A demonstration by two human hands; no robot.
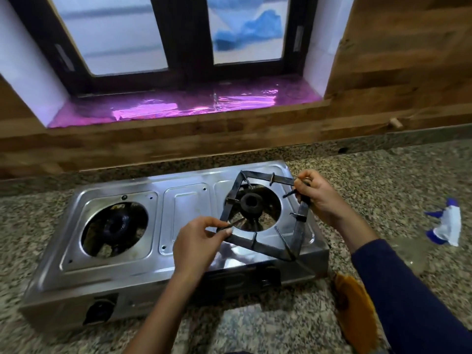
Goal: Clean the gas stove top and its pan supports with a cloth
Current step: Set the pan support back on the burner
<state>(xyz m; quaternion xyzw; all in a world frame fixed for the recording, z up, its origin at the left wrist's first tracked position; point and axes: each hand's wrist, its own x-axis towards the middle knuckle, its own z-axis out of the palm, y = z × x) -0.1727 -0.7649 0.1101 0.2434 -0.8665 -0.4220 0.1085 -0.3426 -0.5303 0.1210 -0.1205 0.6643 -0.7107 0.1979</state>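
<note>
A steel two-burner gas stove (184, 213) sits on the granite counter. A square black pan support (260, 247) hangs tilted over the right burner (251, 203). My left hand (198, 241) pinches its near-left corner and my right hand (316, 198) grips its far-right corner. The left burner (115, 226) has no support over it. A yellow-orange cloth (353, 310) lies on the counter by the stove's front right corner, beside my right sleeve.
A blue and white crumpled rag (447, 226) lies on the granite counter (383, 180) at the far right. Behind the stove runs a wooden backsplash (178, 139) under a window sill covered in purple foil (184, 106).
</note>
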